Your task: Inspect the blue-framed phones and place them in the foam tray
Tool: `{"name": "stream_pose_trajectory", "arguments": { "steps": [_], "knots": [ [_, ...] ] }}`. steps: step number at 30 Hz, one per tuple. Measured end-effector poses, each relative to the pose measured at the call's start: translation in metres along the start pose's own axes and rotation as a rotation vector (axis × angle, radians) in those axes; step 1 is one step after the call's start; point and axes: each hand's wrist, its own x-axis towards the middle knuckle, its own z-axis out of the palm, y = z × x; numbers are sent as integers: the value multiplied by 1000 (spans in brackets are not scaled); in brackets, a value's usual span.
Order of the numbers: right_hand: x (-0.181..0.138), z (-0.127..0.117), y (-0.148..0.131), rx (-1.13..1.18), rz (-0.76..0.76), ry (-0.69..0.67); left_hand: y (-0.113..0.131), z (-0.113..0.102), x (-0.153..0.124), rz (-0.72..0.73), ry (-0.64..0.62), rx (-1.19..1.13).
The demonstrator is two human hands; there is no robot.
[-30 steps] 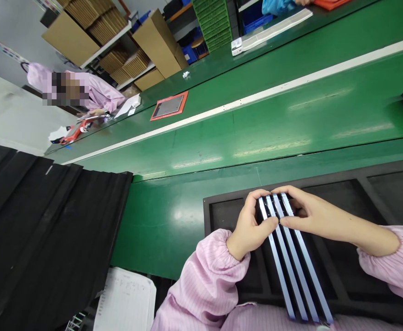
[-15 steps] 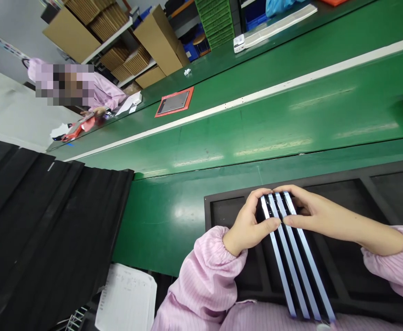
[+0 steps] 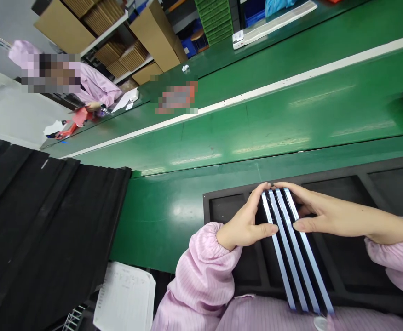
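A stack of thin dark panels with pale blue edges (image 3: 294, 248) stands on edge over a black foam tray (image 3: 353, 193) on the green bench. My left hand (image 3: 246, 223) grips the stack's left side near its far end, thumb lying across the front. On the stack's right side my right hand (image 3: 320, 214) holds on, fingertips at the far end and thumb pressed on the panel edges. Both wrists are in pink striped sleeves.
A pile of black foam trays (image 3: 46, 230) fills the left. A printed sheet (image 3: 125, 299) lies below it. The green conveyor (image 3: 263, 119) with a white stripe runs behind. A person in pink (image 3: 94, 87) works at the far left, near cardboard boxes (image 3: 156, 37).
My fingers have straightened along the stack's far end and my right thumb has slid a little down the panel edges. The view shifted slightly; the stack stays in place.
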Motion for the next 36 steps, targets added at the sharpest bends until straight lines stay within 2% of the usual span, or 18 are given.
{"name": "stream_pose_trajectory", "arguments": {
  "steps": [6,14,16,19,21,25,28,31,34,35,36],
  "knots": [
    [5,11,-7,-98,-5,186,3,11,3,-68,105,-34],
    [7,13,2,-100,19,252,-2,22,6,-62,195,-55],
    [7,14,4,-67,-16,286,1,28,3,-89,300,-47],
    [3,16,5,-44,-35,336,8,43,-9,-175,604,60],
    [-1,18,3,-51,-2,346,14,55,-21,-224,675,184],
    [-8,26,-8,-133,106,429,15,84,-44,-158,502,289],
    [-6,39,-22,-371,241,560,9,105,-55,-62,429,403],
    [0,52,-33,-584,341,573,2,115,-60,-34,380,534],
    [4,54,-33,-597,296,548,-2,112,-62,-13,297,475],
    [4,51,-30,-530,250,564,-3,110,-62,10,314,435],
    [2,48,-26,-428,199,589,-4,108,-61,26,384,396]
  ]
}}
